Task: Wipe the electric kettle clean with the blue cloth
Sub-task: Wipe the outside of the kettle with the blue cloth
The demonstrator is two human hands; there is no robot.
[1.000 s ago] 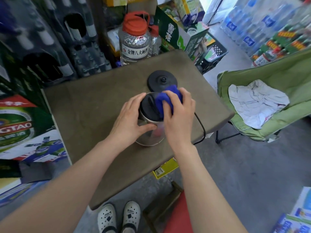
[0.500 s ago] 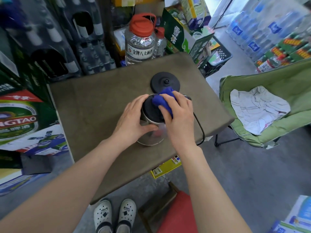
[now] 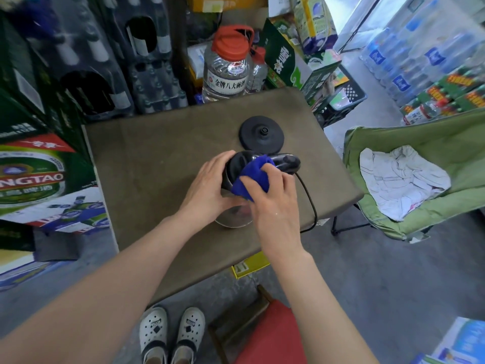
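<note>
Steel kettle (image 3: 231, 218) under the blue cloth (image 3: 253, 179), which the right hand (image 3: 274, 203) grips bunched.
Round its side curls the left hand (image 3: 210, 187) (black base (image 3: 261, 136) just beside, at 12 o'clock).

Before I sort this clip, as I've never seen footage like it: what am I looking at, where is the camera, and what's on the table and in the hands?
There is no machine here. These are a person's two bare arms, filmed by one wide-angle camera worn on the head and looking down. On the brown table is an electric kettle, off its round black base, which lies just behind it. A black cord trails over the table's right edge. The left hand grips the kettle's side. The right hand holds a bunched blue cloth against the kettle's top.
</note>
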